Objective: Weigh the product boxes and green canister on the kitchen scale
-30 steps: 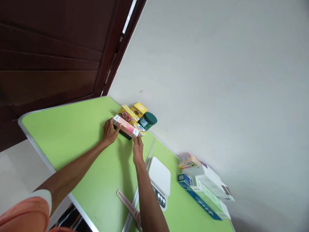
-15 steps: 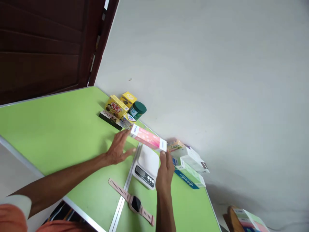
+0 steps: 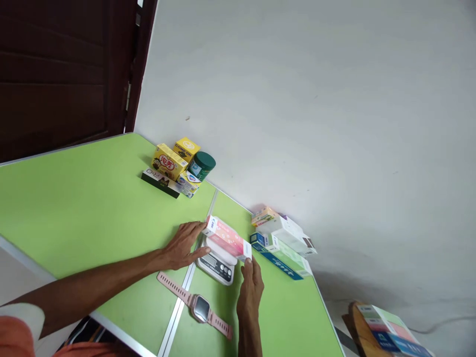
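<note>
A long pink-and-white box (image 3: 227, 237) lies over the back part of a white kitchen scale (image 3: 217, 267), hiding much of its platform; I cannot tell whether its full weight rests there. My left hand (image 3: 185, 246) is open at the box's left end, fingertips against it and thumb stretched toward the scale's display. At the other end, the fingers of my right hand (image 3: 251, 285) are closed at the near corner of the box. In front of the scale, a pink-strapped smartwatch (image 3: 201, 308) lies face up across the table seam.
Yellow boxes (image 3: 168, 162), a green tub (image 3: 202, 165) and a black-and-white box (image 3: 160, 183) stand at the back left of the green table (image 3: 92, 198). Several boxes (image 3: 286, 235) are grouped along the wall at right. More boxes (image 3: 390, 327) sit on a wooden stool.
The pink box has come down from above the scale onto or close to its platform. Both hands have lowered with it. The whole view has shifted slightly.
</note>
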`<state>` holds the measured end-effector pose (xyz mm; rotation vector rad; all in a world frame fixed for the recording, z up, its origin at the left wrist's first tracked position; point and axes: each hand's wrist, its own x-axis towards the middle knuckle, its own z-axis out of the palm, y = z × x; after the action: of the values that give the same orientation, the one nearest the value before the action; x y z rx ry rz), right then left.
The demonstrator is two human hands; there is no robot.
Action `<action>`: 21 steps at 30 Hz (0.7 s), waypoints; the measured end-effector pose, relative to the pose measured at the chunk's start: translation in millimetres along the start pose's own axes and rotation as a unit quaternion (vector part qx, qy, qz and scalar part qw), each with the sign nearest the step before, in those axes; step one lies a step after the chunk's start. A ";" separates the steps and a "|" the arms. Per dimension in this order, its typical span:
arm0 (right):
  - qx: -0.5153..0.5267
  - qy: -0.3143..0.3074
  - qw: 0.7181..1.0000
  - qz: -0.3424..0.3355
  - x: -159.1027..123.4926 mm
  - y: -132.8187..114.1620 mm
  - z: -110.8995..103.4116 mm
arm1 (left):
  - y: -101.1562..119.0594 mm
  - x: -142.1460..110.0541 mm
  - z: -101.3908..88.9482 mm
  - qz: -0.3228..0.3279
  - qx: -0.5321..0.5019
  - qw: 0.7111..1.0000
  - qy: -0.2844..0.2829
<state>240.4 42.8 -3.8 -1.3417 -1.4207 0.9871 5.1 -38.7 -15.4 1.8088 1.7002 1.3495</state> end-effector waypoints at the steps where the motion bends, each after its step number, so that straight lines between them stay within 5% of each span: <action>1: 0.014 0.019 1.000 0.012 1.6 5.2 -0.4 | -0.5 0.5 -0.5 -0.006 -0.001 1.000 0.001; 11: 0.050 0.073 0.995 0.040 9.3 34.5 -29.2 | -9.2 4.5 -6.2 -0.055 -0.005 0.998 0.032; 21: 0.014 -0.027 0.999 -0.030 -7.3 10.8 -6.5 | 4.0 -3.9 4.0 -0.024 0.013 1.000 0.003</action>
<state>249.3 36.2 -13.1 -1.2544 -1.4737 1.0066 11.2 -41.8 -16.0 1.7670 1.7603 1.3200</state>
